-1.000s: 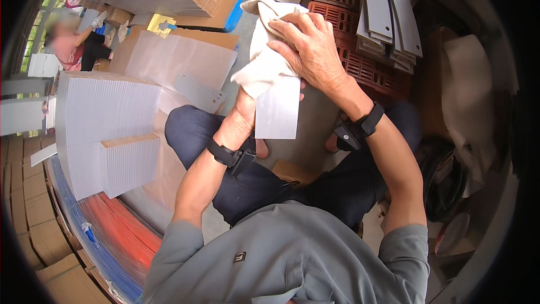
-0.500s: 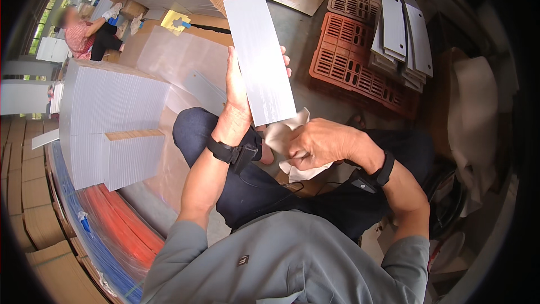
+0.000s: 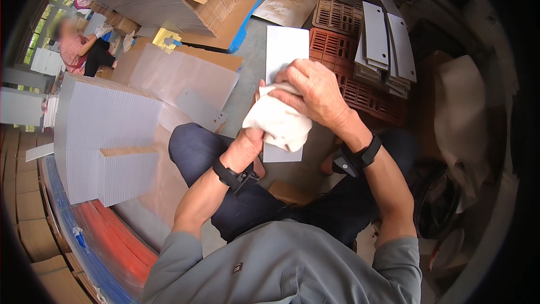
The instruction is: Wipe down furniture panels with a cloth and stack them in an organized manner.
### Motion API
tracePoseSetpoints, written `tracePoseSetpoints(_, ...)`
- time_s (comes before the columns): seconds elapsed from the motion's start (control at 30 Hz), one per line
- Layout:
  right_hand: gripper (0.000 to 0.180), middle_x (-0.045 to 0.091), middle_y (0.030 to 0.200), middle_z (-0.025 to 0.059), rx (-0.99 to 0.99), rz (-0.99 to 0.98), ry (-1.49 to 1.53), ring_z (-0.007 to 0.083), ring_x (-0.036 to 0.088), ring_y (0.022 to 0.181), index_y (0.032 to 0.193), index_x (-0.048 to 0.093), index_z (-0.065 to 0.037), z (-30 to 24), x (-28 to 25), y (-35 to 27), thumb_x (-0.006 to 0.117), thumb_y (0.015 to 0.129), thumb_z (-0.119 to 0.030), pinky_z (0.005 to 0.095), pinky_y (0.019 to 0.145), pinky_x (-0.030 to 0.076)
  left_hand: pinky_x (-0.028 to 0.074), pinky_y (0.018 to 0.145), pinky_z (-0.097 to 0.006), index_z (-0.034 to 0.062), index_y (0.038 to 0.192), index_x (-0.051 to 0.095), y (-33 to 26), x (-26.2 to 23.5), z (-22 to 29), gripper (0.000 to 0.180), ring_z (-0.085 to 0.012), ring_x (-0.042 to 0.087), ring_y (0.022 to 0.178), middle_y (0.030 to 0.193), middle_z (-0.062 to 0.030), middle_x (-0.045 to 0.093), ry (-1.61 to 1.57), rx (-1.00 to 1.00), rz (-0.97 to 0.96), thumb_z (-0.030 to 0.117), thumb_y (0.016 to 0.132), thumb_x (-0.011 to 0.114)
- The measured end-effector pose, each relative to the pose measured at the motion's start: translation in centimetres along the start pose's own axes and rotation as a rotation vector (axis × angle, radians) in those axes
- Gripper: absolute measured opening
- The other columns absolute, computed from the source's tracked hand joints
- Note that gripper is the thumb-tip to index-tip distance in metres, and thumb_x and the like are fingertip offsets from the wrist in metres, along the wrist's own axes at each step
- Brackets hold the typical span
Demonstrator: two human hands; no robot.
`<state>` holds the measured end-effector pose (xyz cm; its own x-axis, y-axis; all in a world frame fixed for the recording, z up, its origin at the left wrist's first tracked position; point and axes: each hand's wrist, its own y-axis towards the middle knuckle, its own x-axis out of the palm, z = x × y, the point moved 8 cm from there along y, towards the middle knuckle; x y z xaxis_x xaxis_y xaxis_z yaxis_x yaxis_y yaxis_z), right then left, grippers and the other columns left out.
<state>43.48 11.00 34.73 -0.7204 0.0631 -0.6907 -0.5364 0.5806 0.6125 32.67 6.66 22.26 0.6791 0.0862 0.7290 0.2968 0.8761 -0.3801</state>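
Your wiping seems under way: your right hand [image 3: 316,93] clutches the bunched cloth [image 3: 279,121] over the white panel [image 3: 287,45], left of the red slotted crate [image 3: 328,47]; your left hand [image 3: 246,145] grasps the panel's edge. Whether the holed panels [image 3: 375,36] piled at the crate's right are finished can't be told.

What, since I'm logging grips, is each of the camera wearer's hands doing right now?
Left hand: closed on the white panel, at its left edge.
Right hand: holding the cream cloth over the panel's face.
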Motion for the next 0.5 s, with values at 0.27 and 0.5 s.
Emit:
tracePoseSetpoints(0.27,0.030,0.073,0.096,0.0120,0.787,0.446,0.097,0.0177,0.069,0.082,0.113,0.066,0.000,19.0,-5.2,-2.9,0.070,0.098,-0.025,0.0312,0.073,0.055,0.058,0.090,-0.042,0.0012,0.144,0.049,-1.0,2.7,-1.2,0.077,-0.0279,0.067,0.107,0.123,-0.0188,0.063,0.140,0.049,-0.181,0.066,0.103,0.039)
tracePoseSetpoints(0.5,0.054,0.070,0.106,0.0077,0.899,0.259,1.032,0.0117,0.067,0.090,0.126,0.059,0.002,12.0,1.4,-2.9,0.079,0.093,-0.036,0.0252,0.077,0.054,0.050,0.095,-0.037,-0.0032,0.141,0.050,-0.2,-2.2,4.4,0.077,-0.0243,0.060,0.110,0.127,-0.0181,0.057,1.038,0.615,0.327,0.056,0.094,0.067)
